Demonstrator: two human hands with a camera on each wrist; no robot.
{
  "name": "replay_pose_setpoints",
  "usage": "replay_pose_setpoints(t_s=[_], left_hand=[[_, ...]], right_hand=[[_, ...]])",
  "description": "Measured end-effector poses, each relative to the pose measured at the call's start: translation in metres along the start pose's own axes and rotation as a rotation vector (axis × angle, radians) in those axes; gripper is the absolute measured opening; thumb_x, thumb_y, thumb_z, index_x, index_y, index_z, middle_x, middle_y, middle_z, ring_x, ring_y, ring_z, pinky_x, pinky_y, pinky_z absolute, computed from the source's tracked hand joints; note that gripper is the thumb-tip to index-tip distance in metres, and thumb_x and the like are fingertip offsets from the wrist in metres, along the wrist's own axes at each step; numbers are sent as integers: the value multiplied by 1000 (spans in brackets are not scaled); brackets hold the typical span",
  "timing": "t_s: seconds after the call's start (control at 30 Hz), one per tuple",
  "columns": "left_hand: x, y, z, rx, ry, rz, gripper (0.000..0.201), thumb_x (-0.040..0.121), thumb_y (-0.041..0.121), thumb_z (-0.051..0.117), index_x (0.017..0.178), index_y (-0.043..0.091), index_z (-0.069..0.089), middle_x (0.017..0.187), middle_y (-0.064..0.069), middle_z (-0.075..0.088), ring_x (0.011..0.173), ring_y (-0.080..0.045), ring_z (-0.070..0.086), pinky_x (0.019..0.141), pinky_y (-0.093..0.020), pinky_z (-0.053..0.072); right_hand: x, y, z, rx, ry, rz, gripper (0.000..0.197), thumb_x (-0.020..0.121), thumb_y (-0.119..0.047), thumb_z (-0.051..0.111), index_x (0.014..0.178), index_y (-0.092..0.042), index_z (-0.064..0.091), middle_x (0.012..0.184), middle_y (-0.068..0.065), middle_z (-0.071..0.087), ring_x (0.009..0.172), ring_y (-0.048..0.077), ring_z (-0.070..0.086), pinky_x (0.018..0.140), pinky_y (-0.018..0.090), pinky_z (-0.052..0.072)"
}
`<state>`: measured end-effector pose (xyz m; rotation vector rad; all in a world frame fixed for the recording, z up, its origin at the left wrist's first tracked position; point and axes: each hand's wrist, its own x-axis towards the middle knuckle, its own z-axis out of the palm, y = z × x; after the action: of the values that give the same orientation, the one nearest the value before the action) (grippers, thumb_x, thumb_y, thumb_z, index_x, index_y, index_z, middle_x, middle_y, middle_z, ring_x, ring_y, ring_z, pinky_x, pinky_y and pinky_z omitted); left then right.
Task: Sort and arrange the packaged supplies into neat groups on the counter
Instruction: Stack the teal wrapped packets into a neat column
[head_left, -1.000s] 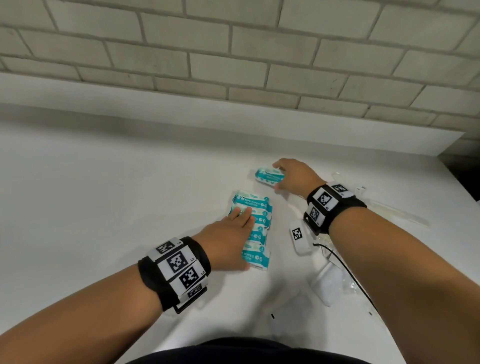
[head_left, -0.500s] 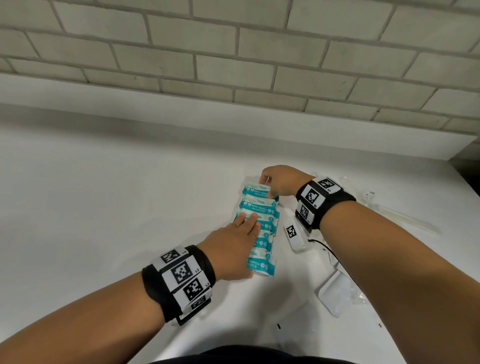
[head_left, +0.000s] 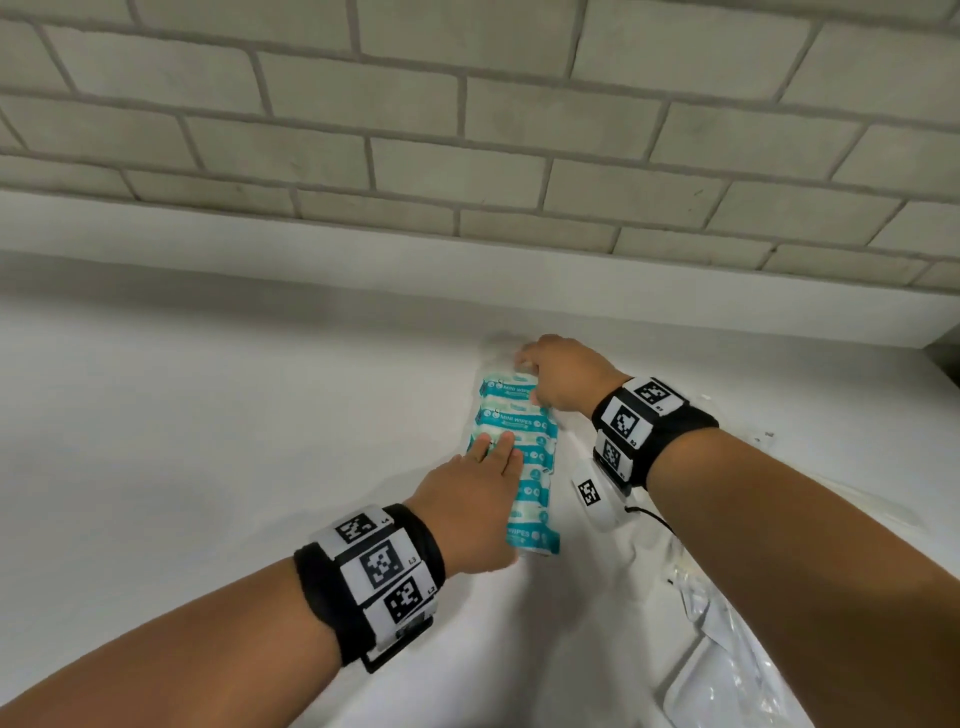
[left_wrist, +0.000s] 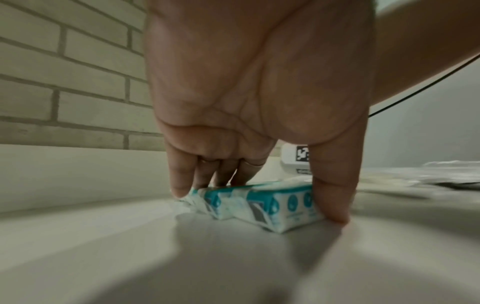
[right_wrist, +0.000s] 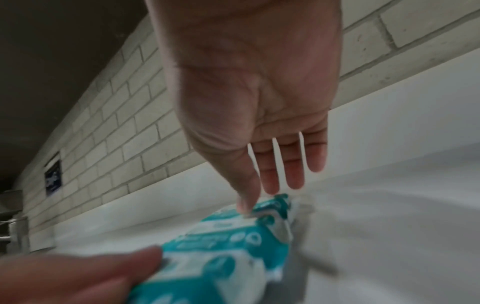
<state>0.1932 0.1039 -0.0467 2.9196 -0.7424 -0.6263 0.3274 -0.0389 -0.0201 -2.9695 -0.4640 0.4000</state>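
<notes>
Left of the row, the table (head_left: 208, 441) offered open room up to the brick wall (head_left: 311, 156), probably enough for further groups. The left hand (head_left: 467, 499), grip spread flat, pressed on the mini wipes packs (head_left: 535, 488), likely steadying their line mid-table. The right hand (head_left: 566, 379), grip spread, touched the farthest pack (head_left: 509, 389) with thumb and forefinger, seemingly squaring it. Clear packaging (head_left: 727, 691) crowded the right edge.

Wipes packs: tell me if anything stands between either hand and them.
Nothing visible does. The left hand rests on the middle of the row of wipes packs, and the right hand touches the row's far end; both are in direct contact.
</notes>
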Motion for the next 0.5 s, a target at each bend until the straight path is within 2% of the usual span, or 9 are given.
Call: replay_pose_setpoints(t_s=[0.1,0.2,0.27,0.33,0.4,0.43,0.47,0.5], left_hand=[[40,-21,-19,-5,17,-9,97,86,53,53,154,10,-1,162,-9,-4,149,-29,0,120,-46,14],[86,-45,-46,-54,8,-30,100,86,52,54,153,11,-6,162,-9,-9,149,-28,-5,120,-46,9],[110,-58,-59,-91,22,-37,102,86,52,56,153,10,-8,162,-10,-9,149,-30,-5,121,-45,10],[117,-60,-62,-108,32,-38,107,83,53,61,153,10,-8,162,-10,-8,149,-30,-5,121,-43,12],[117,-58,-60,-95,21,-24,114,78,54,66,153,11,-8,162,-8,-9,148,-30,-6,120,-42,13],[117,-59,-59,-94,14,-18,117,76,55,68,153,12,-8,162,-8,-10,148,-30,-8,121,-42,12],[119,-63,-59,-107,5,-6,119,74,56,70,153,13,-8,161,-7,-11,148,-29,-10,121,-43,11],[121,-68,-59,-136,-17,7,122,72,58,71,153,15,-9,161,-5,-14,148,-27,-14,121,-44,8]], right_hand=[[23,11,-9,65,130,51,53,87,-18,57,139,-20,46,133,9,52,120,30,49,99,43,44],[48,25,-21,315,180,131,49,92,-17,54,140,-15,45,139,9,49,125,26,48,101,33,41],[58,34,-19,411,168,150,44,95,-17,52,138,-13,45,139,9,51,124,25,50,92,28,40],[57,40,-8,472,120,172,43,96,-21,49,138,-17,45,138,5,52,119,23,53,83,22,39],[57,46,6,515,100,192,31,93,-25,49,123,-22,53,123,3,60,99,19,58,67,20,39],[57,50,10,520,97,195,23,91,-26,48,113,-23,54,116,2,60,95,18,58,63,19,37],[61,55,11,543,98,196,25,92,-27,47,115,-21,53,116,1,58,100,20,57,68,19,38],[64,60,11,579,96,217,34,94,-28,47,126,-19,52,122,1,56,112,22,55,79,20,37]])
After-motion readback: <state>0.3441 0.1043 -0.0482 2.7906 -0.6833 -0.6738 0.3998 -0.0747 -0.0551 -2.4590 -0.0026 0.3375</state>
